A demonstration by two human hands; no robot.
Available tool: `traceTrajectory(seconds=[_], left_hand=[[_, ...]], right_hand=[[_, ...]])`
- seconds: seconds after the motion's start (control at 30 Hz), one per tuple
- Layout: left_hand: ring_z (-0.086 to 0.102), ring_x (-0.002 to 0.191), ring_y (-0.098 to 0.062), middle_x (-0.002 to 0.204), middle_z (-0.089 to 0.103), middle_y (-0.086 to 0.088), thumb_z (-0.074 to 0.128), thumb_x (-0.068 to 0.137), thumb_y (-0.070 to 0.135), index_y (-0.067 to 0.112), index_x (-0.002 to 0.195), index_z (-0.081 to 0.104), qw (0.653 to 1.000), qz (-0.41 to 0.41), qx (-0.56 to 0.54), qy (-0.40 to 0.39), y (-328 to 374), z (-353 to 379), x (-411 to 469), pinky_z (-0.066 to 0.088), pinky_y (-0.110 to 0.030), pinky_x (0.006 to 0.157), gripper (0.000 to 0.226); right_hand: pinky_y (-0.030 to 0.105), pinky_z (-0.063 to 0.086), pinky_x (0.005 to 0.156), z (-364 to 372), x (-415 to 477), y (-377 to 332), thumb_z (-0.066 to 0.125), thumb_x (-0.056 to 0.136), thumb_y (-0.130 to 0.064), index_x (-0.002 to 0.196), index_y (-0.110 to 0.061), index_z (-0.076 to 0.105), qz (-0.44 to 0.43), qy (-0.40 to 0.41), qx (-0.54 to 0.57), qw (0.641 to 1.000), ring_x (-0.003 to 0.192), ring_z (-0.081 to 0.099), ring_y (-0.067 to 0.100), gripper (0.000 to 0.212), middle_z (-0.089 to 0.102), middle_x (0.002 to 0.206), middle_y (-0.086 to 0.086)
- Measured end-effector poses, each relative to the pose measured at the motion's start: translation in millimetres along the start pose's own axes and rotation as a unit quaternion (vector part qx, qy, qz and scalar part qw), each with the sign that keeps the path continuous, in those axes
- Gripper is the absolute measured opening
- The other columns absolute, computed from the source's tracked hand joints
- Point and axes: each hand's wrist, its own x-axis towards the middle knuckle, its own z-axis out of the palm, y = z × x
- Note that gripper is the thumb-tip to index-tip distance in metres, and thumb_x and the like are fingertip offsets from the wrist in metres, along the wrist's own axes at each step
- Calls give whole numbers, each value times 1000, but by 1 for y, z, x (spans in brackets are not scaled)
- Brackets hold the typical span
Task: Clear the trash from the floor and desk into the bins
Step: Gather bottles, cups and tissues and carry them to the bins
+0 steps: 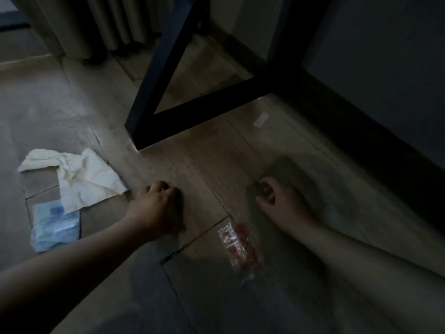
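Observation:
On the wooden floor lie a crumpled white tissue (81, 179), a blue and white plastic packet (55, 225) partly under it, a clear wrapper with red print (238, 247) and a small white scrap (261, 119). My left hand (156, 208) hovers low over bare floor just right of the tissue, knuckles up, fingers curled under, nothing seen in it. My right hand (277, 198) is blurred, its fingers loosely curled and empty, just beyond the wrapper.
A dark metal desk frame (168, 68) stands on the floor right behind my hands, its foot near my left hand. A dark panel (385, 68) fills the right side. A curtain (96, 25) hangs at the back left. The light is dim.

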Motion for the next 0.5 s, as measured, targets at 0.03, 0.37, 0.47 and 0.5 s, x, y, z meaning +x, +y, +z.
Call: traceTrajectory(seconds=[0.03, 0.37, 0.47, 0.5], left_hand=[[28, 131, -29, 148, 20, -3, 70, 75, 51, 30, 148, 22, 1000, -8, 6, 5, 0, 1, 5, 43, -40, 101, 90], [28, 125, -26, 141, 20, 1, 69, 69, 62, 32, 148, 22, 1000, -12, -1, 12, -1, 7, 17, 43, -38, 99, 97], [28, 125, -26, 141, 20, 1, 66, 71, 63, 32, 148, 21, 1000, -15, -3, 9, -4, 11, 19, 44, -36, 99, 94], [28, 125, -27, 142, 20, 0, 65, 75, 60, 32, 146, 24, 999, -21, -23, 12, -4, 13, 20, 43, -36, 99, 87]], right_hand=[[26, 43, 80, -2, 16, 1, 62, 90, -30, 132, -20, 49, -11, 9, -16, 1000, 99, 53, 13, 45, 56, 119, 3], [36, 32, 108, 9, 150, -6, 58, 89, -31, 140, -8, 41, -13, 69, -109, 992, 135, 30, 30, 58, 32, 150, 10], [41, 24, 115, 10, 179, -9, 53, 92, -39, 147, -12, 28, -8, 6, -139, 990, 144, 15, 27, 67, 17, 159, 6], [43, 22, 116, 8, 186, -10, 51, 93, -42, 149, -13, 25, 3, -7, -146, 989, 145, 12, 28, 68, 14, 160, 6]])
